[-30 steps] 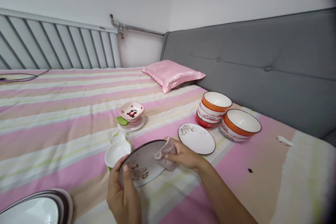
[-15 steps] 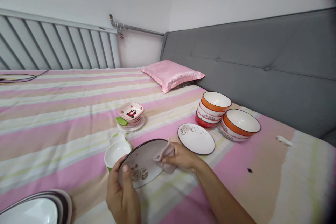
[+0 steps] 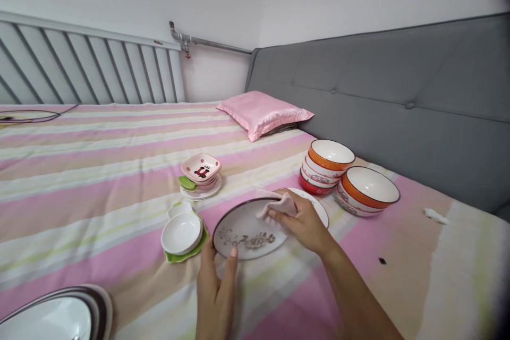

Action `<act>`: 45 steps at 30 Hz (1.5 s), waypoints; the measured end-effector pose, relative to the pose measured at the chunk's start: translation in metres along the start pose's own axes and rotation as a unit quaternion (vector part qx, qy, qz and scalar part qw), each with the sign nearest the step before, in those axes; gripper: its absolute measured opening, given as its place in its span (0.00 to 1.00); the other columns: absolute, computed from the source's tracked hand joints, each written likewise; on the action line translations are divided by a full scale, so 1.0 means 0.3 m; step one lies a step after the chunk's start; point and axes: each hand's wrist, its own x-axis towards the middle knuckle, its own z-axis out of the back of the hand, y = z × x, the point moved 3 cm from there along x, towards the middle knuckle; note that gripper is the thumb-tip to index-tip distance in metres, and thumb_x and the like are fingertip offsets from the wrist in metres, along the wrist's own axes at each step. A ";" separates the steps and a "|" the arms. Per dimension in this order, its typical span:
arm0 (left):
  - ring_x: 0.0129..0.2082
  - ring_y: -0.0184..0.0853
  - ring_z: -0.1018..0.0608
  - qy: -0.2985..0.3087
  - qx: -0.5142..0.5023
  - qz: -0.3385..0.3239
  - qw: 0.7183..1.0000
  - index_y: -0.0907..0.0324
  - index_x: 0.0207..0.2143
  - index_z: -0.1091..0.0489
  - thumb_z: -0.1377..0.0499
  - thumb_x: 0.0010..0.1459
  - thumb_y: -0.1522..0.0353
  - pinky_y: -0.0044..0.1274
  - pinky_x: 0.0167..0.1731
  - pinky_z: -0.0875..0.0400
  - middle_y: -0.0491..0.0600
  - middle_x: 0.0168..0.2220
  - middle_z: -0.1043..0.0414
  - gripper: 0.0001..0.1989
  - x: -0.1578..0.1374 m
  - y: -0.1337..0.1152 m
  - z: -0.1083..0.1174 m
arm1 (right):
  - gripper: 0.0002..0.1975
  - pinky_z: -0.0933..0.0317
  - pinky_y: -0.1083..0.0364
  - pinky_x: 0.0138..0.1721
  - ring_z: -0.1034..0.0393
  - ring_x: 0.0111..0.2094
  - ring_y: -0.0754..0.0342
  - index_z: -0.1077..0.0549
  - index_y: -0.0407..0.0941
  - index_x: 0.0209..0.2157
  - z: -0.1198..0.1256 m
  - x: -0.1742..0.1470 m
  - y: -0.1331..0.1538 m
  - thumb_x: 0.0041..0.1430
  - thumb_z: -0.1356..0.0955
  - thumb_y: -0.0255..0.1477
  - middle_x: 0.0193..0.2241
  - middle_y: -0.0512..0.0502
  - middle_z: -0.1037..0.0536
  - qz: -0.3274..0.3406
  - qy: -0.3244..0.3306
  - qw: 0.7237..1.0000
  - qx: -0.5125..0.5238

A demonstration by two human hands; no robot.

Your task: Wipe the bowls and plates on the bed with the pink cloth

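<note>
My left hand (image 3: 218, 281) grips the near left edge of a white plate (image 3: 243, 223) with a dark rim and brown flowers, thumb on its face. The plate is held tilted above the bed. My right hand (image 3: 305, 220) pinches a pale pink cloth (image 3: 279, 208) against the plate's far right edge. Behind that hand, a second white plate (image 3: 320, 211) lies on the bedspread, partly hidden. Left of the held plate sits a small white dish (image 3: 181, 234) with another small dish part above it, on a green leaf-like dish (image 3: 178, 258).
Stacked bowls with orange bands (image 3: 329, 162) stand at the right beside another bowl stack (image 3: 368, 191). Small pink dishes (image 3: 201, 168) rest on white saucers farther back. Nested dark-rimmed dishes (image 3: 48, 319) lie at lower left. A pink pillow (image 3: 265, 111) is near the grey headboard (image 3: 382, 74).
Both hands have moved right with the plate, which now partly covers the second plate. The cloth has shifted up and right with my right hand. The green dish is more exposed.
</note>
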 end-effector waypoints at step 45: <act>0.49 0.40 0.28 -0.129 0.083 -0.043 0.987 0.59 0.46 0.29 0.46 0.56 0.58 0.30 0.51 0.38 0.52 0.46 0.26 0.19 0.056 0.047 0.109 | 0.11 0.38 0.57 0.39 0.29 0.35 0.54 0.28 0.43 0.37 -0.154 0.009 -0.141 0.52 0.30 0.32 0.32 0.49 0.23 -0.074 0.112 0.985 0.109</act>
